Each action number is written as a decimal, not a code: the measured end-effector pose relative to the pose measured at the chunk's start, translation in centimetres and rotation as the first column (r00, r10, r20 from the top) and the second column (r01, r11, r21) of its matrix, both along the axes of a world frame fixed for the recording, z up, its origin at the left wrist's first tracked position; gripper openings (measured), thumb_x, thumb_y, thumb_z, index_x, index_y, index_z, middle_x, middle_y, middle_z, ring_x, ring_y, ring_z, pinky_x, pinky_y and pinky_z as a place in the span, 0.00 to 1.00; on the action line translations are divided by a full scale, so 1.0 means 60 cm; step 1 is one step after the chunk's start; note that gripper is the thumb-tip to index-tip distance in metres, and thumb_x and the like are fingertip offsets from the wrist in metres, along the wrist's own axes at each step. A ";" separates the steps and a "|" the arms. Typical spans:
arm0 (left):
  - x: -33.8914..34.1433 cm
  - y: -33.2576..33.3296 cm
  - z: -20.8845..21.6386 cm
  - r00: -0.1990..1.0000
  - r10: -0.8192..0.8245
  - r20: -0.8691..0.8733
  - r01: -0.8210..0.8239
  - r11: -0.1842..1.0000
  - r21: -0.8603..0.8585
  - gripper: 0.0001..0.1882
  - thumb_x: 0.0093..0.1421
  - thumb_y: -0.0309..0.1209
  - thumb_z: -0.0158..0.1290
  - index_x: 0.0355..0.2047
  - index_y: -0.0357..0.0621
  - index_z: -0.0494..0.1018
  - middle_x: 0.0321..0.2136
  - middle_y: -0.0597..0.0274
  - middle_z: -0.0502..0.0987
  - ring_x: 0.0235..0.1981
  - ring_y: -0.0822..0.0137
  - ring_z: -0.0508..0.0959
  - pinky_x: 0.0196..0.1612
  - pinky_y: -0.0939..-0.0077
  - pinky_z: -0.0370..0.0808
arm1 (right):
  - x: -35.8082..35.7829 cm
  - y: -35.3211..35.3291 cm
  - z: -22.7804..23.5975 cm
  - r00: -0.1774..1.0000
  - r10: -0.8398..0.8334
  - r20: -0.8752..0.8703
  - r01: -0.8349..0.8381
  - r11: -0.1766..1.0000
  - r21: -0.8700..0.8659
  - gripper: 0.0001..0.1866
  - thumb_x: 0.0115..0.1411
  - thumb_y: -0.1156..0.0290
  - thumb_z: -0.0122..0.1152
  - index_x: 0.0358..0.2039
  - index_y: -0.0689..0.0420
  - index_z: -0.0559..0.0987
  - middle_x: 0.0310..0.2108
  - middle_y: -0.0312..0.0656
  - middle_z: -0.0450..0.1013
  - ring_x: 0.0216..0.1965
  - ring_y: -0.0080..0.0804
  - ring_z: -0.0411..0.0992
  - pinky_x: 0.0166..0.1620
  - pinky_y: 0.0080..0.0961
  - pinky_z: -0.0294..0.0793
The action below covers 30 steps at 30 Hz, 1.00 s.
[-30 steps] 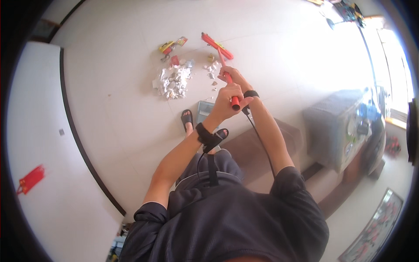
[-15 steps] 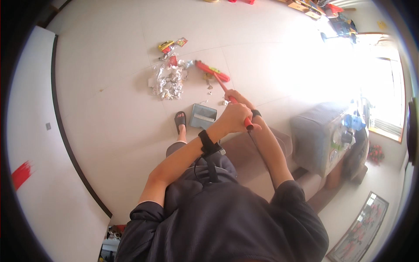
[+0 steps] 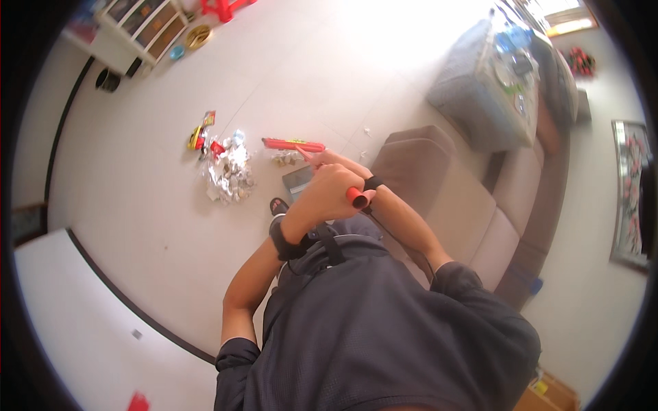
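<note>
Both of my hands are closed on the red handle of a broom (image 3: 357,198). My left hand (image 3: 329,194) grips it near its top end, and my right hand (image 3: 333,163) holds it lower down, partly behind the left. Ahead of them, the red broom head (image 3: 293,145) lies across the floor. Small brownish scraps (image 3: 286,158) sit along its near side. A grey dustpan (image 3: 296,179) rests closer to me, partly covered by my left hand and forearm. Left of the broom spreads a heap of crumpled white and silvery litter (image 3: 232,177), with a yellow-and-red wrapper (image 3: 197,138) at its far edge.
A brown sofa (image 3: 425,175) stands close on my right, with a covered table (image 3: 473,85) beyond it. My sandalled foot (image 3: 277,206) is beside the dustpan. Far left are a drawer cabinet (image 3: 147,27), a basket (image 3: 199,36) and a red stool (image 3: 225,8). Stray scraps (image 3: 366,131) lie right.
The view has swung round, bringing the cabinet and more of the sofa into sight. The broom head has come nearer the dustpan, with scraps before it. Both hands keep their hold.
</note>
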<state>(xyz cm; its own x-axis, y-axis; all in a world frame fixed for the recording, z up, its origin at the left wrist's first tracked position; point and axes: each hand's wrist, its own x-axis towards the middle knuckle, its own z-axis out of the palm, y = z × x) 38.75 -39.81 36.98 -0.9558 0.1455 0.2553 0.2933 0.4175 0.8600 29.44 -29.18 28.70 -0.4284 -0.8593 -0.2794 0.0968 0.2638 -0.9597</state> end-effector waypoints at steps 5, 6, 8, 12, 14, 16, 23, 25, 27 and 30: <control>-0.033 0.010 0.080 0.993 -0.095 -0.075 0.112 0.958 0.263 0.09 0.43 0.22 0.60 0.16 0.40 0.69 0.12 0.63 0.69 0.15 0.67 0.69 0.23 0.76 0.67 | -0.018 0.036 0.025 0.855 -0.367 -0.367 0.264 0.916 -0.301 0.13 0.44 0.63 0.63 0.19 0.60 0.75 0.16 0.43 0.67 0.24 0.38 0.67 0.32 0.32 0.66; -0.050 0.024 0.087 0.985 -0.060 -0.160 0.110 0.939 0.327 0.10 0.43 0.22 0.60 0.16 0.40 0.67 0.11 0.63 0.68 0.15 0.67 0.68 0.24 0.76 0.67 | -0.043 0.051 0.004 0.828 -0.314 -0.465 0.258 0.949 -0.181 0.12 0.43 0.64 0.63 0.20 0.60 0.75 0.17 0.46 0.68 0.25 0.42 0.68 0.31 0.33 0.66; -0.092 0.040 0.102 0.976 -0.080 -0.203 0.153 0.914 0.375 0.14 0.44 0.19 0.60 0.15 0.39 0.64 0.11 0.63 0.66 0.14 0.69 0.67 0.25 0.78 0.66 | -0.078 0.068 0.000 0.735 -0.301 -0.608 0.338 0.939 -0.056 0.11 0.45 0.64 0.63 0.20 0.60 0.76 0.19 0.50 0.70 0.28 0.48 0.70 0.32 0.38 0.67; -0.141 0.068 0.067 0.982 -0.039 -0.184 0.105 0.927 0.360 0.14 0.49 0.14 0.55 0.14 0.37 0.63 0.11 0.63 0.66 0.13 0.71 0.66 0.23 0.79 0.64 | -0.115 0.100 -0.032 0.621 -0.379 -0.686 0.509 0.861 -0.016 0.14 0.48 0.60 0.64 0.18 0.59 0.76 0.20 0.49 0.71 0.29 0.48 0.71 0.33 0.39 0.68; -0.160 0.080 0.036 0.996 -0.043 -0.078 0.067 0.939 0.337 0.14 0.50 0.14 0.54 0.14 0.37 0.62 0.11 0.63 0.66 0.13 0.71 0.66 0.23 0.79 0.64 | -0.137 0.124 -0.063 0.622 -0.397 -0.675 0.548 0.836 0.012 0.15 0.49 0.60 0.64 0.17 0.58 0.76 0.21 0.49 0.72 0.29 0.47 0.71 0.32 0.40 0.69; -0.177 0.080 -0.010 0.999 -0.039 -0.004 0.037 0.938 0.345 0.14 0.53 0.16 0.51 0.15 0.34 0.60 0.11 0.62 0.64 0.13 0.71 0.65 0.21 0.80 0.62 | -0.151 0.131 -0.101 0.597 -0.397 -0.697 0.597 0.801 0.055 0.16 0.50 0.59 0.63 0.16 0.58 0.77 0.21 0.47 0.72 0.30 0.46 0.72 0.33 0.41 0.71; -0.166 0.004 -0.106 0.991 -0.066 0.115 0.041 0.977 0.209 0.13 0.53 0.23 0.48 0.15 0.35 0.59 0.12 0.57 0.60 0.12 0.66 0.61 0.20 0.71 0.57 | -0.142 0.058 -0.246 0.622 -0.356 -0.698 0.593 0.795 0.123 0.12 0.48 0.61 0.62 0.17 0.56 0.79 0.21 0.46 0.73 0.32 0.46 0.73 0.36 0.41 0.73; -0.155 -0.002 -0.083 0.993 -0.017 0.118 -0.012 0.971 0.240 0.13 0.54 0.23 0.48 0.15 0.35 0.59 0.12 0.57 0.58 0.13 0.67 0.61 0.20 0.71 0.57 | -0.143 0.056 -0.261 0.585 -0.347 -0.733 0.558 0.828 0.054 0.10 0.44 0.63 0.63 0.18 0.57 0.79 0.20 0.48 0.73 0.28 0.46 0.74 0.32 0.40 0.73; -0.140 -0.018 -0.082 0.991 -0.043 0.129 0.010 0.970 0.243 0.13 0.54 0.23 0.48 0.15 0.35 0.59 0.12 0.58 0.58 0.13 0.67 0.60 0.20 0.71 0.57 | -0.142 0.047 -0.274 0.804 -0.231 -0.548 0.344 0.932 0.111 0.14 0.47 0.62 0.65 0.16 0.60 0.76 0.17 0.48 0.70 0.21 0.45 0.68 0.26 0.36 0.68; -0.102 -0.072 -0.068 0.983 -0.009 0.182 -0.025 0.983 0.183 0.13 0.54 0.23 0.48 0.16 0.35 0.59 0.12 0.62 0.58 0.14 0.71 0.59 0.20 0.74 0.55 | -0.097 -0.027 -0.258 0.883 -0.260 -0.390 0.306 0.950 0.059 0.14 0.46 0.63 0.66 0.16 0.61 0.76 0.15 0.48 0.68 0.17 0.38 0.66 0.23 0.34 0.65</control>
